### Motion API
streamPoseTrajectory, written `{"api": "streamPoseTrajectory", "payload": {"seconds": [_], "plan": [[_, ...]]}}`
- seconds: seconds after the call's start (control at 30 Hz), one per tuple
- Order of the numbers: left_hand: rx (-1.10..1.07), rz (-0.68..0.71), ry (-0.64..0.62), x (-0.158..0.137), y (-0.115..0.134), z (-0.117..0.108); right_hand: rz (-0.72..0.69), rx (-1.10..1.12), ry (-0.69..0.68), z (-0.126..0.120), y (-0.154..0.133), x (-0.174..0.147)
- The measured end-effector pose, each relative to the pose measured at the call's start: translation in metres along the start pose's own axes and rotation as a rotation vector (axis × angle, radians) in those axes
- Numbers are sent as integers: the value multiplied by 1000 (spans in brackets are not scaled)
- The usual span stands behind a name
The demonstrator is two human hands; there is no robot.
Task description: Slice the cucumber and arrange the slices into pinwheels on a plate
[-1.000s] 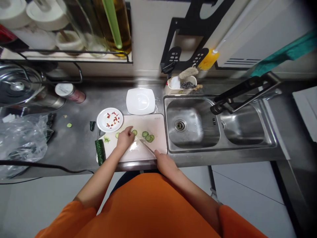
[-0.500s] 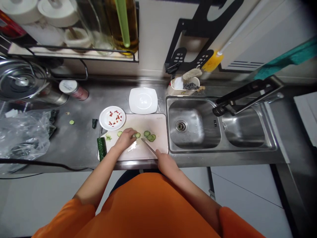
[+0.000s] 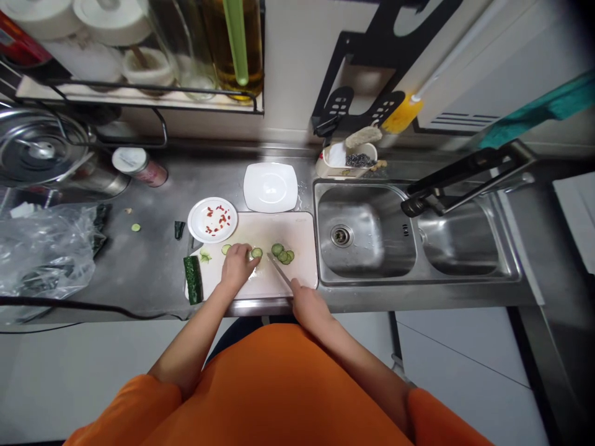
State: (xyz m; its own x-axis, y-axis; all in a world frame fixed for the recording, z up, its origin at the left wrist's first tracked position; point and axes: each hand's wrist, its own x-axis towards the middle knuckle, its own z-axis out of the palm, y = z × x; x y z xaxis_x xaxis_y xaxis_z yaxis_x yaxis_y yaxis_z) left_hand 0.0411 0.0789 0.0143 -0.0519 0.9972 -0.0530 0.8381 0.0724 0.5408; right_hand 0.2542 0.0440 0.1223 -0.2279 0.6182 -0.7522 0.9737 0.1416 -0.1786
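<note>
The cucumber piece [image 3: 257, 253] sits mid-way across the cutting board [image 3: 292, 226], pinched, it seems, by the left hand [image 3: 237, 266]; slicing looks to be the step in hand. The right hand [image 3: 309, 305], towards four o'clock, grips a knife [image 3: 281, 270], its tip between the piece and cut slices [image 3: 282, 254] at three. Another cut would call for fingertips tucked back. A longer cucumber chunk [image 3: 193, 282] lies at eight.

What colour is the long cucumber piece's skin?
The cucumber piece has dark green skin; head view.
</note>
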Motion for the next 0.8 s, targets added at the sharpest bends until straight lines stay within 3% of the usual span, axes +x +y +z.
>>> {"api": "streamPoseTrajectory", "payload": {"seconds": [0.33,0.8], "plan": [[-126,5,80,-12,-1,8,-84,-38,86,-1,-23,15],[-149,2,106,-11,1,8,-66,-46,52,-8,-29,17]]}}
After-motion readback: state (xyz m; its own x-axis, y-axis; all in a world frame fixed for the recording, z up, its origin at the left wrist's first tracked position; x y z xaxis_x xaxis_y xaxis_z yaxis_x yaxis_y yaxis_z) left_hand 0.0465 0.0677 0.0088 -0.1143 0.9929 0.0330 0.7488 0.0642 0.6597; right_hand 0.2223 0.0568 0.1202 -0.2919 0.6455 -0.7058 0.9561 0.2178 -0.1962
